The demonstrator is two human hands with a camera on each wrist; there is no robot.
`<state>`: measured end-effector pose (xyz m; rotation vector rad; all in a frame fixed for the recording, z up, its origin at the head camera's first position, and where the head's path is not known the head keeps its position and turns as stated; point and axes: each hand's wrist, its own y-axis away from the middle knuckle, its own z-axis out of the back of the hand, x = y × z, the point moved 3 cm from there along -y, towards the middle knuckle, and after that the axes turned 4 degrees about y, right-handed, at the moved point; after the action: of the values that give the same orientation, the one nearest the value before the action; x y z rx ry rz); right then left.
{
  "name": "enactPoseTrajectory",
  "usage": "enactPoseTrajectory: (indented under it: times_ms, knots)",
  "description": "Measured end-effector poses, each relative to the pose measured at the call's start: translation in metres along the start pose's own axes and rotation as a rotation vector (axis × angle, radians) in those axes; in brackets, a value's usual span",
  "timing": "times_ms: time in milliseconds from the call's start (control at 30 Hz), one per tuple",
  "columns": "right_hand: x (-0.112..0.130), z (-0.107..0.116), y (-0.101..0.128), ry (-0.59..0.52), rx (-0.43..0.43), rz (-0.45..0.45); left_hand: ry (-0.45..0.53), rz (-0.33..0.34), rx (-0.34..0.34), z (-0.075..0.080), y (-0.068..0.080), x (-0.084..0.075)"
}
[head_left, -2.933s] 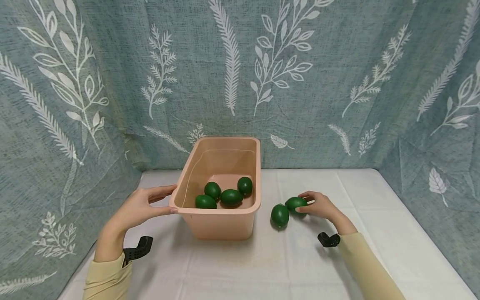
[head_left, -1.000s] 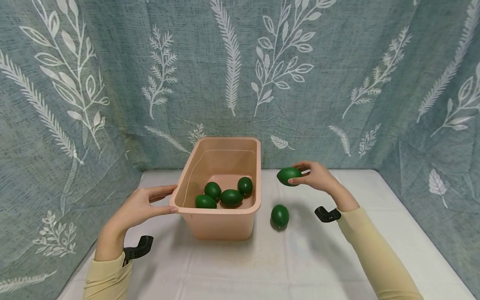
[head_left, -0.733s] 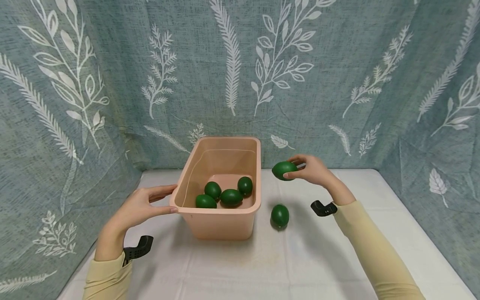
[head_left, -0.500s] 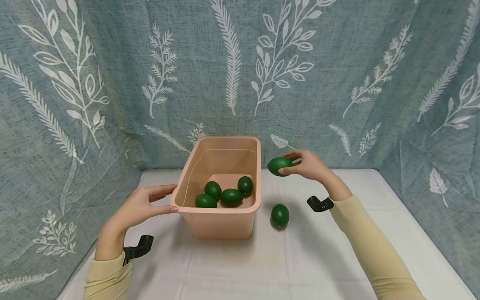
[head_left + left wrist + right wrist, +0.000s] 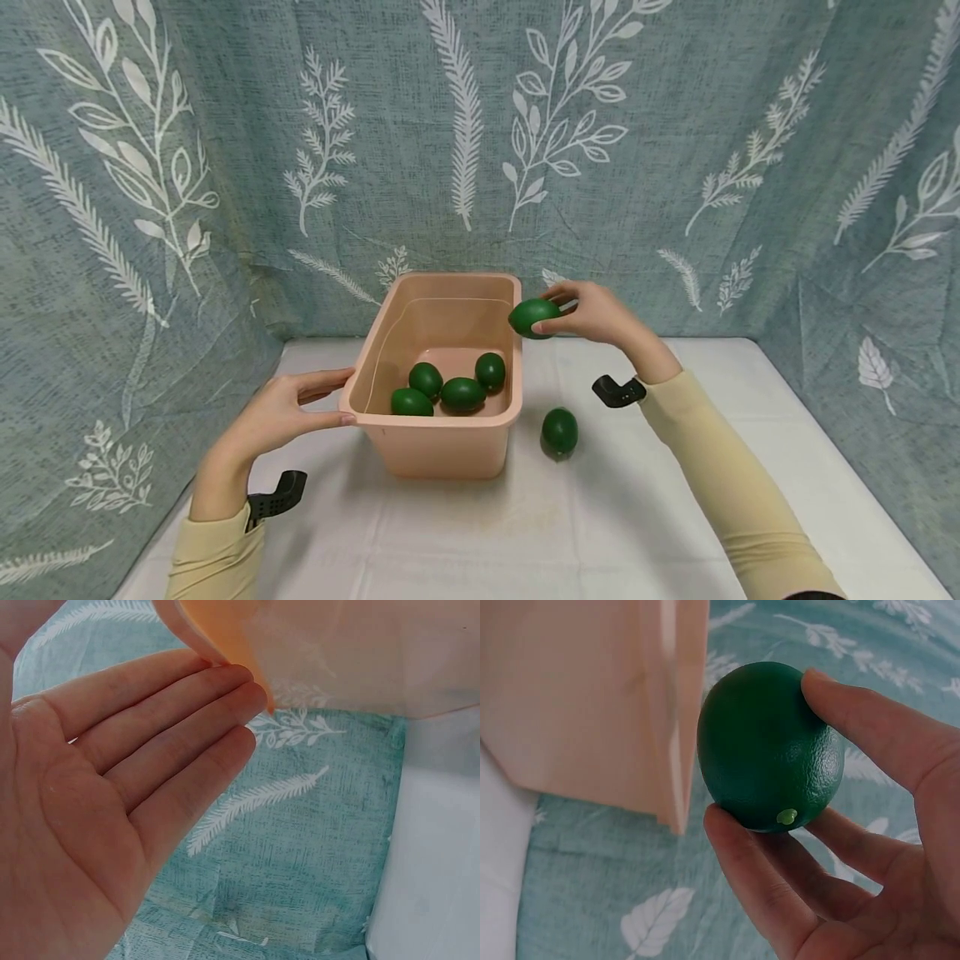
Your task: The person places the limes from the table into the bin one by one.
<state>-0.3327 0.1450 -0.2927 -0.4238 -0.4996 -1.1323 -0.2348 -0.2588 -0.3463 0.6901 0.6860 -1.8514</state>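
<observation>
A dark green lime [image 5: 534, 318] is pinched between the thumb and fingers of my right hand [image 5: 600, 315], in the air at the bin's right rim. Up close in the right wrist view, this lime [image 5: 769, 750] shows a small pale stem end. The peach plastic bin [image 5: 442, 450] holds several more limes [image 5: 462, 394] on its floor. One lime [image 5: 559, 431] lies on the table, right of the bin. My left hand [image 5: 288, 408] touches the bin's left rim with straight fingers; in the left wrist view its fingertips meet the bin wall [image 5: 360, 660].
A white cloth [image 5: 450, 542] covers the table. Blue-green curtains with white leaf prints [image 5: 637, 167] close off the back and both sides. Each wrist wears a black camera mount, such as the right one [image 5: 618, 392].
My right hand has lifted a lime from beside the other one on the table and carried it up and left to the bin's right rim. My left hand and the bin stay put.
</observation>
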Motion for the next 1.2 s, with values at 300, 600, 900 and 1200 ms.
enactPoseTrajectory:
  times_ms: [300,600,900,1200]
  knots:
    - [0.022,-0.006,-0.014,0.013,0.022,0.026,0.008,-0.005,0.002,0.000,0.001,0.000]
    - [0.040,-0.017,-0.032,0.038,0.055,0.050,0.005,-0.009,0.002,0.001,0.001,0.000]
    - [0.060,-0.032,-0.051,-0.020,0.107,0.058,0.007,-0.005,0.006,0.001,0.000,0.002]
    - [0.070,-0.039,-0.056,-0.059,0.074,0.105,0.004,-0.018,0.007,0.001,0.000,0.003]
